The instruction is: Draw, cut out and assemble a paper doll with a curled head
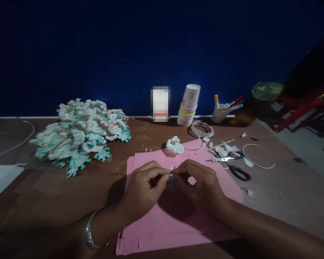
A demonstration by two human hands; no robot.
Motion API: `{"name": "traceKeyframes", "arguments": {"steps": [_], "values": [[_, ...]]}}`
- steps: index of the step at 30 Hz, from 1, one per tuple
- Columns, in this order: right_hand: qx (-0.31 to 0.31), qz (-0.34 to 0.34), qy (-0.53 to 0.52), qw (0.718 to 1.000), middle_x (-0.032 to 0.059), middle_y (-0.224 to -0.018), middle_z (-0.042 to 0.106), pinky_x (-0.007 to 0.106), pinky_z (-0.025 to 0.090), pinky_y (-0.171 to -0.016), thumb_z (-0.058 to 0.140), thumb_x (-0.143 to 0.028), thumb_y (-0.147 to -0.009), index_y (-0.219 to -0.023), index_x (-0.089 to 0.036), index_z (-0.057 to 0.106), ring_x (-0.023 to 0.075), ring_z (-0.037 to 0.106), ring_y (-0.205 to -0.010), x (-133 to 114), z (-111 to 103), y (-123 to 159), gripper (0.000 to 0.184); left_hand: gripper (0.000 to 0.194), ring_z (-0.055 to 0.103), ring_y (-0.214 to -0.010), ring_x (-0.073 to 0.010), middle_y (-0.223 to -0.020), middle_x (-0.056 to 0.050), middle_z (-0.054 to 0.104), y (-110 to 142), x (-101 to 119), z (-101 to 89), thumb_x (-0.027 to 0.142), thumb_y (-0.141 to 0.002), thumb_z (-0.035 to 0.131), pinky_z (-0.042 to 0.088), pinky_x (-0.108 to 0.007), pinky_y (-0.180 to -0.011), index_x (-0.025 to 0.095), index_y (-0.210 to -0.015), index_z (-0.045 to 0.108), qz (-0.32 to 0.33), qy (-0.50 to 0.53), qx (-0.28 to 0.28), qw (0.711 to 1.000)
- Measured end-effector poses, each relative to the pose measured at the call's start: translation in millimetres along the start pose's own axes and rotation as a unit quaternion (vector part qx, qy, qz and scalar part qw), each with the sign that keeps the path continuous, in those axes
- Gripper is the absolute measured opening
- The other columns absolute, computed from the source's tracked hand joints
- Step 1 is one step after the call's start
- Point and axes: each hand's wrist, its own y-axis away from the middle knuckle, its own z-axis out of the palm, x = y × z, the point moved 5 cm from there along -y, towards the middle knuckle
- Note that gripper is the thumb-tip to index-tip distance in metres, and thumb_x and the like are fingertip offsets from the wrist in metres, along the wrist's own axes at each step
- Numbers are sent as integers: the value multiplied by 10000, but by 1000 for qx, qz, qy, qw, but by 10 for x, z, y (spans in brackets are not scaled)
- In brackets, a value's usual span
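My left hand (145, 184) and my right hand (201, 181) meet over the pink paper, fingertips pinched close together. Between them sticks up a small white paper piece (172, 168), pinched from both sides. Just below the fingertips a dim green-and-white paper cutout (171, 184) shows; whether it joins the pinched piece I cannot tell. Beyond my hands, a curled white cutout with green drawing (175, 145) rests at the top of the stack of pink sheets (162, 225).
A heap of green-and-white cutouts (81, 135) lies left. Behind stand stacked paper cups (189, 104) and a cup of pens (220, 113). Right are a tape roll (202, 128), a thin stick (216, 146), scissors (239, 172), paper scraps (248, 163) and a curved white strip (255, 163).
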Motion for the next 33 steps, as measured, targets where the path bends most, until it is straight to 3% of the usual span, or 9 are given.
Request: {"name": "traceKeyframes", "arguments": {"steps": [11,19,29,33], "values": [[5,-28,20,999,37,-703,617,251,464,-549,574,-36,-852,-839,-125,654,134,576,-606,18,35,4,121,189,581,-687,-97,-731,15,611,24,19,3,49,-863,607,436,-209,-619,186,-875,737,19,-21,11,1000],[-6,-19,42,999,42,-705,632,259,465,-554,564,-90,-904,-827,-148,646,140,587,-612,-5,17,-9,127,158,588,-694,-117,-745,3,644,4,-81,21,116,-865,615,438,-226,-618,195,-819,744,-72,29,14,997],[2,-29,58,998,35,-694,634,253,458,-552,555,-64,-867,-811,-161,636,140,590,-606,-10,21,-18,138,170,563,-638,-111,-681,8,628,3,-47,45,118,-844,605,434,-222,-605,180,-748,731,-88,55,22,994],[9,23,8,1000,32,-700,643,250,467,-559,600,-100,-846,-799,-153,636,133,592,-596,27,3,-42,80,144,577,-655,-112,-695,6,629,-2,-64,41,156,-847,622,450,-216,-603,184,-763,735,-99,85,31,991]]}}
